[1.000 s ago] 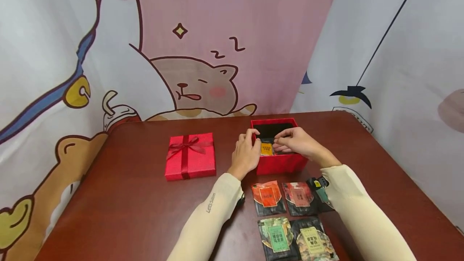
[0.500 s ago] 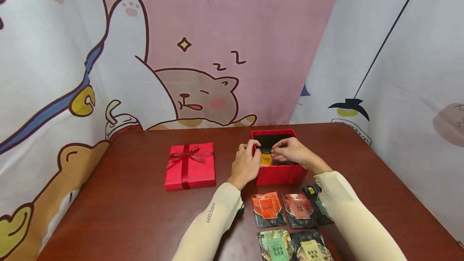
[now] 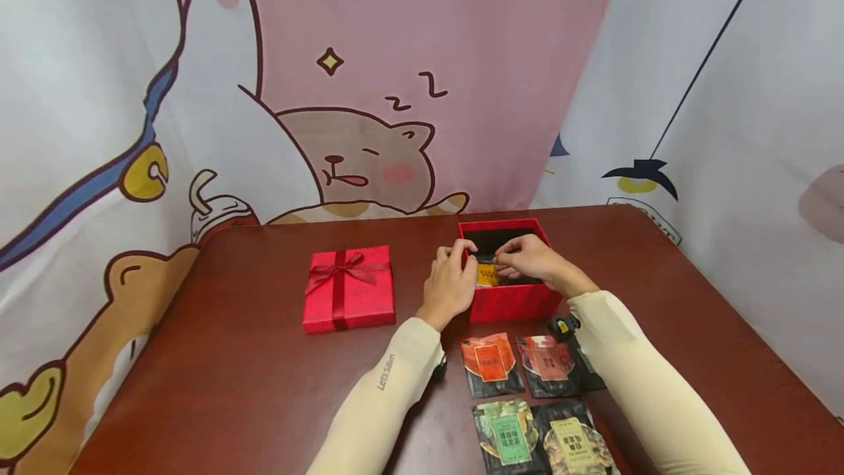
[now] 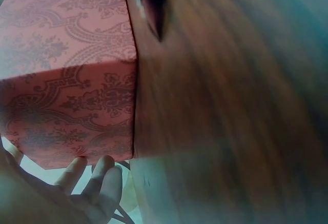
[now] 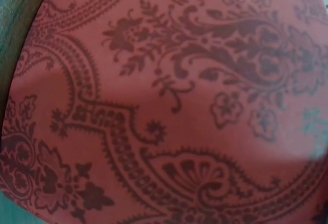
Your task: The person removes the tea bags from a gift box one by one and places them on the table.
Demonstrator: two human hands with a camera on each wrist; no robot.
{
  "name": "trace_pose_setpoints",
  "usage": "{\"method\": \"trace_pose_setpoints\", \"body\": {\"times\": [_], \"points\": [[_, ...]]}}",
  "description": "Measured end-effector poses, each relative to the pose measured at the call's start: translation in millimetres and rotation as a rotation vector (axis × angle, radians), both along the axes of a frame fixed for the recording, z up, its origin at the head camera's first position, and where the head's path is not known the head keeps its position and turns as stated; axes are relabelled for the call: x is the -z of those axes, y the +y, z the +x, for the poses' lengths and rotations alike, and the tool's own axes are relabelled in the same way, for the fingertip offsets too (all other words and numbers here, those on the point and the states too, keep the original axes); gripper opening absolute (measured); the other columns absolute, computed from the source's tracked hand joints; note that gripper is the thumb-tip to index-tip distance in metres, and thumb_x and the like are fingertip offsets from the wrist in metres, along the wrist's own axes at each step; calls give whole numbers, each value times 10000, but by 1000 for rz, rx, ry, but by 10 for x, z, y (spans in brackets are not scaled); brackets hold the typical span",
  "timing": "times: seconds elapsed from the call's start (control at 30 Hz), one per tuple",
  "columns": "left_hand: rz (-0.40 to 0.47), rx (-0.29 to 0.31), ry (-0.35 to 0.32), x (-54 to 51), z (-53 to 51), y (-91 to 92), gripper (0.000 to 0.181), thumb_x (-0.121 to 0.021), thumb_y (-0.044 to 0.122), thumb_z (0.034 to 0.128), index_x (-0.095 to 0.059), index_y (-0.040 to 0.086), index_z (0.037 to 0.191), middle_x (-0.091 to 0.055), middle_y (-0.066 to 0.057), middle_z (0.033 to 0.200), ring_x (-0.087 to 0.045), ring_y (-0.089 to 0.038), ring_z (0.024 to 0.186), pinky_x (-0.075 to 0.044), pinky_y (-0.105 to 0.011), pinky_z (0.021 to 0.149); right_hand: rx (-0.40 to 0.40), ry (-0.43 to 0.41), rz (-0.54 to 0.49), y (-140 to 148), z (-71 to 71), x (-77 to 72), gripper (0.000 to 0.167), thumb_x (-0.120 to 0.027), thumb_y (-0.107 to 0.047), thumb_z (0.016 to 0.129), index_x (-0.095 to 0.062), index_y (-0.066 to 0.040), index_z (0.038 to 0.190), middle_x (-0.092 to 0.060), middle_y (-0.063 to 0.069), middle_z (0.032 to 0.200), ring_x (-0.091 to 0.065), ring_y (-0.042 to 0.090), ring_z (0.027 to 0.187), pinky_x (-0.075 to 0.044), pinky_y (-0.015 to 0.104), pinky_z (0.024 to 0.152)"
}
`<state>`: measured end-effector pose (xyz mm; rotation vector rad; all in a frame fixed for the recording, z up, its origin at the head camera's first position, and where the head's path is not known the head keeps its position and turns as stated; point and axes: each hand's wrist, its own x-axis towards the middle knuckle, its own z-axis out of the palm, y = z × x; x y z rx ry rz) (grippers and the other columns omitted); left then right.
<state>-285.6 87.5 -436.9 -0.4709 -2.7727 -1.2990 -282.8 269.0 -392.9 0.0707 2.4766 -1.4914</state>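
A red patterned gift box (image 3: 516,303) stands lidless toward the back right of the table, its inside black. My left hand (image 3: 450,284) holds the box's left wall; the left wrist view has several fingers (image 4: 105,180) against its outside. Inside the box is a dark packet with a yellow label (image 3: 487,274). My right hand (image 3: 534,261) reaches over the near wall, thumb and fingers drawn together at the packet's right edge, seemingly pinching it. Its fingertips partly hide the packet. The right wrist view holds only the box's patterned wall (image 5: 154,96), close up.
Left of the box lies a red lid (image 3: 349,288) with a ribbon bow. In front lie an orange packet (image 3: 491,365), a red packet (image 3: 547,365), a green-labelled packet (image 3: 510,438) and a cream-labelled packet (image 3: 572,440). Another is partly under the right sleeve (image 3: 649,380).
The head view has tilted up and back down. My right fingertips have shifted slightly left, closer to the yellow-labelled packet. My left hand has stayed on the box wall.
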Motion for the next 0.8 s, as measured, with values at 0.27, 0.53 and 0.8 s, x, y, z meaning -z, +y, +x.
{"method": "trace_pose_setpoints", "body": {"times": [0.27, 0.53, 0.8], "points": [[14, 4, -1, -3, -22, 2, 277, -396, 383, 1012, -519, 332, 1255, -491, -78, 1283, -547, -292, 1120, -476, -571, 829, 14, -52, 5, -5, -37, -17, 403, -536, -139, 1005, -522, 155, 1280, -583, 344, 1251, -674, 399, 1033, -555, 409, 829], [0, 6, 3, -12, -32, -4, 267, -398, 391, 1011, -516, 344, 1245, -491, -76, 1285, -558, -295, 1129, -475, -571, 831, 25, -81, 12, 2, -72, -42, 410, -516, -152, 1011, -508, 133, 1306, -581, 310, 1282, -651, 410, 1078, -560, 395, 827], [4, 2, -7, -2, -16, -5, 261, -411, 373, 1012, -525, 334, 1243, -494, -82, 1282, -581, -299, 1115, -475, -574, 829, 22, -80, 24, 29, -102, -3, 429, -556, -176, 990, -519, 121, 1298, -572, 315, 1267, -653, 414, 1046, -559, 412, 831]]}}
